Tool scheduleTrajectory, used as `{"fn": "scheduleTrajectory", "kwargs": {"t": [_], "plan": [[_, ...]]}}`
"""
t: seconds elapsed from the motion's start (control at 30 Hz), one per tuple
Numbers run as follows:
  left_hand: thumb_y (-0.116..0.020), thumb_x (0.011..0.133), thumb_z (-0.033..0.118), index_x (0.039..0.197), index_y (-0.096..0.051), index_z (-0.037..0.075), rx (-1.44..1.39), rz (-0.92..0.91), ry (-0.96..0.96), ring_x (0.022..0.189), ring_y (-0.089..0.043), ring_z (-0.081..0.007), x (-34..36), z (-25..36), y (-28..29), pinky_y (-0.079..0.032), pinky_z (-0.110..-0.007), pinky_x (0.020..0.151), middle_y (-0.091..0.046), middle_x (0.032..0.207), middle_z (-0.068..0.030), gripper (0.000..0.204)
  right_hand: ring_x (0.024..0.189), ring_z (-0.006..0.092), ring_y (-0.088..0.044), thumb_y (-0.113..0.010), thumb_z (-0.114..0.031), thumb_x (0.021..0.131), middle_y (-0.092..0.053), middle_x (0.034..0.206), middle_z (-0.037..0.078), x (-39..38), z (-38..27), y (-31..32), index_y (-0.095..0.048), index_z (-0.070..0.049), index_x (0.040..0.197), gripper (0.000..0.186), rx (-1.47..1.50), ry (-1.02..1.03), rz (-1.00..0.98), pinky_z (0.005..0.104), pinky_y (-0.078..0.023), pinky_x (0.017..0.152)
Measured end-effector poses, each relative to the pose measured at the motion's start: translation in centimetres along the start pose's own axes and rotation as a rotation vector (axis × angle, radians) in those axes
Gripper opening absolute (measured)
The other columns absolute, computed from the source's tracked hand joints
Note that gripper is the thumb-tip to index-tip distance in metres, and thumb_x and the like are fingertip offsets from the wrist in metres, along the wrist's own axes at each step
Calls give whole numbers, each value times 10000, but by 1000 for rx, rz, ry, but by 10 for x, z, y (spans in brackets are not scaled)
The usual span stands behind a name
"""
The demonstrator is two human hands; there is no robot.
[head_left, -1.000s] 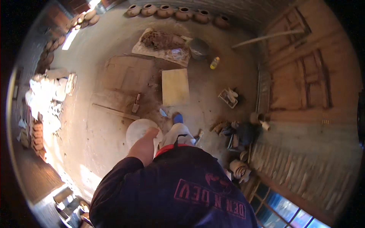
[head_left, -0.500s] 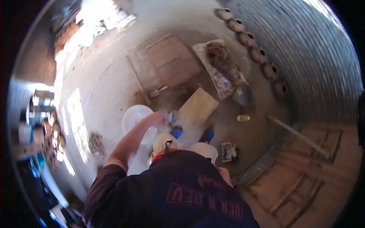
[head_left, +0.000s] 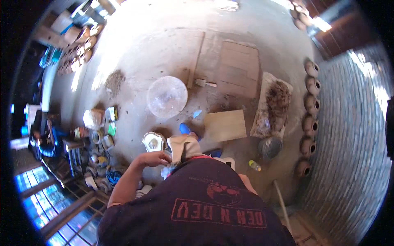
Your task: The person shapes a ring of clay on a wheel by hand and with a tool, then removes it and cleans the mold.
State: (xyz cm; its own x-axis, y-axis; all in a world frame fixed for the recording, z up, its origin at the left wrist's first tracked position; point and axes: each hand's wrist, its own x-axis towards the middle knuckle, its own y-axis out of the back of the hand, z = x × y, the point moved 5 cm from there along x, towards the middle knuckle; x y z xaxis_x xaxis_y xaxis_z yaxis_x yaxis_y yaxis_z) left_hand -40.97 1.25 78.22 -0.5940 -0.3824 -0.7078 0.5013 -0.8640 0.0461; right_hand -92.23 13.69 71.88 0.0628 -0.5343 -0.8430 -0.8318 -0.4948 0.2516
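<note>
My left hand [head_left: 158, 158] is at my left hip, against the light trousers [head_left: 182, 145], its fingers bent inward. Just below the fingertips shows a crumpled bluish-white thing [head_left: 166, 171]; whether the fingers grip it is hard to make out. Part of my right forearm [head_left: 248, 184] shows beside the dark shirt, while the hand is hidden by my body. Close ahead of the left hand stands a whitish, uneven-rimmed bowl [head_left: 153, 142]. Farther off lies a round pale disc [head_left: 167, 97], with a small blue scrap [head_left: 197, 113] to its right.
A flat tan board [head_left: 225, 125] lies before my feet. To the right are a sheet with a brown heap [head_left: 279, 98], a metal tub [head_left: 270, 147], a bottle [head_left: 254, 165], a pole [head_left: 281, 201] and several clay pots [head_left: 312, 105]. A person [head_left: 50, 139] is at far left.
My left hand has drawn back from beside the round disc to my left hip. The view has turned left, bringing in the bowl and the clutter on the left.
</note>
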Motion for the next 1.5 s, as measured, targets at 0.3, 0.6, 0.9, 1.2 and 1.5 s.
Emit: {"fn": "scheduleTrajectory", "kwargs": {"t": [0.3,0.6,0.9,1.2,1.5], "plan": [[-709,958,133,1314,-649,-54,-1087,71,114,855,-648,-113,-33,-110,0,-533,-282,786,-715,987,-36,407,815,171,-714,-599,-268,1041,-774,950,90,-4,-234,25,-768,27,1067,341,99,-80,-382,341,-544,742],[-658,960,100,1314,-620,-73,-1654,46,-3,869,-736,-177,-42,-149,-48,-582,-334,787,-757,1037,-93,396,609,116,-640,-708,-208,985,-715,769,10,61,-361,49,-739,-79,877,171,-82,-272,-398,296,-487,565],[-707,936,151,1336,-632,-38,-2001,106,-65,931,-727,-171,-6,-58,-79,-584,-325,828,-758,1115,-73,448,799,152,-684,-619,-179,1033,-763,965,58,211,-501,74,-747,13,1098,240,-557,-419,-749,312,-545,739],[-707,938,192,1190,-703,-2,-2198,-65,-213,916,-702,-128,178,43,-116,-560,-302,756,-749,1029,-43,318,1070,280,-694,-556,-228,1040,-747,1174,182,412,-529,56,-718,7,1244,352,-1363,-665,-1534,408,-534,971],[-740,874,299,1010,-739,25,-711,1085,656,943,-672,-431,260,-301,44,-552,-481,879,-683,935,-196,306,1067,433,-673,-681,-251,988,-696,1121,230,682,-609,-283,-679,10,1153,309,-1249,1044,-609,498,-544,911]]}}
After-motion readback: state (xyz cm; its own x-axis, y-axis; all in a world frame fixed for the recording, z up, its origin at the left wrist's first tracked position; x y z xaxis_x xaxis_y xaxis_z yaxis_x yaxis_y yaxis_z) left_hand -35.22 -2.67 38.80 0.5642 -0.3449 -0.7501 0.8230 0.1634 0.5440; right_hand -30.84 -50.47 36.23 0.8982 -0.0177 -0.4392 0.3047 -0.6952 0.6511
